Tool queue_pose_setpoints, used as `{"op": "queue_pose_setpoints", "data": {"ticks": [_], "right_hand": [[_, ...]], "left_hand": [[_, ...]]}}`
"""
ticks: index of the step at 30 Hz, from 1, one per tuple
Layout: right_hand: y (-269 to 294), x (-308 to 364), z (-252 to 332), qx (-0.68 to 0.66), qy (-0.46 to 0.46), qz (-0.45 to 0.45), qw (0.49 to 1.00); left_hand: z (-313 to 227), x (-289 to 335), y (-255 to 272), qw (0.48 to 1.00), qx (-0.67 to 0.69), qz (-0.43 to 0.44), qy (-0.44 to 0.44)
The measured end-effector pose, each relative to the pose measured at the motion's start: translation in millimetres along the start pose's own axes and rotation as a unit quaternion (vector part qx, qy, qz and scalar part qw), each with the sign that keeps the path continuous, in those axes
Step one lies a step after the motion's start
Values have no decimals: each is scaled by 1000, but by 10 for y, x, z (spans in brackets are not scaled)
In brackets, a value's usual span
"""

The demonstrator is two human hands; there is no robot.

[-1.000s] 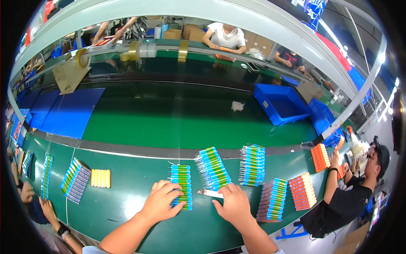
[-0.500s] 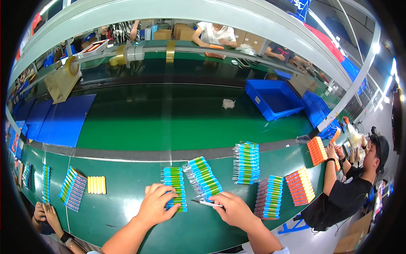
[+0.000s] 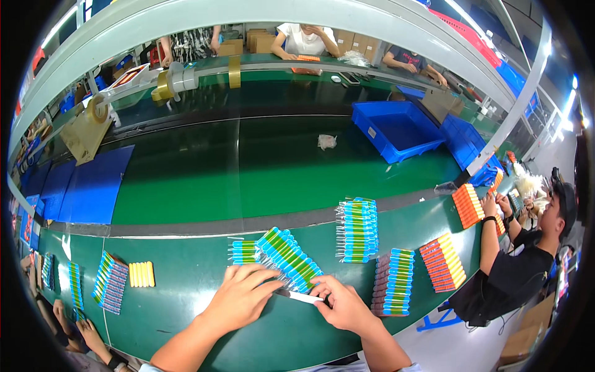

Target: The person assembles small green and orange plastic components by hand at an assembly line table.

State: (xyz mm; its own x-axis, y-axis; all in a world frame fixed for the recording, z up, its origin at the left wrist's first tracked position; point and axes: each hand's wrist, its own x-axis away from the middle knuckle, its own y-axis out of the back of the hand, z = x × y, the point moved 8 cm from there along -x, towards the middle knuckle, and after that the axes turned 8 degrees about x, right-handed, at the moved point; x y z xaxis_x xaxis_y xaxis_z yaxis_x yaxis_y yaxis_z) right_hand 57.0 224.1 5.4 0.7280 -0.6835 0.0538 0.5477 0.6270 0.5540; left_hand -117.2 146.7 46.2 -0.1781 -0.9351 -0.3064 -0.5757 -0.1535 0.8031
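My left hand (image 3: 238, 299) lies with fingers stretched over the near end of a blue-and-green row of slim wrapped sticks (image 3: 242, 252). Its fingertips reach the lower edge of a second, tilted row (image 3: 289, 259), which overlaps the first. Between thumb and fingers, my right hand (image 3: 344, 308) grips a slim white tool with a dark end (image 3: 304, 297). That tool points left toward my left fingertips, along the near edge of the tilted row. My left hand hides the near part of the first row.
Another blue-and-green stack (image 3: 358, 230) stands beyond my right hand, with a purple-and-blue stack (image 3: 394, 283) nearer. Orange-and-yellow sticks (image 3: 442, 263) lie further right, beside a co-worker (image 3: 527, 260). Yellow sticks (image 3: 142, 274) lie left. A blue tray (image 3: 396, 130) sits across the table.
The tilted row has shifted left over the first row. My left hand has moved right toward the tool's dark end. My right hand still holds the tool. The view has shifted slightly.
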Motion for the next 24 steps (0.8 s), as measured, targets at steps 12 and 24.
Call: {"op": "queue_pose_setpoints", "data": {"ticks": [12,24], "right_hand": [[61,240,285,223,184,-132,948],[17,173,-33,-26,88,-65,994]], "left_hand": [[369,-491,-433,998,54,28,-28],[363,-466,-450,995,79,15,-53]]}}
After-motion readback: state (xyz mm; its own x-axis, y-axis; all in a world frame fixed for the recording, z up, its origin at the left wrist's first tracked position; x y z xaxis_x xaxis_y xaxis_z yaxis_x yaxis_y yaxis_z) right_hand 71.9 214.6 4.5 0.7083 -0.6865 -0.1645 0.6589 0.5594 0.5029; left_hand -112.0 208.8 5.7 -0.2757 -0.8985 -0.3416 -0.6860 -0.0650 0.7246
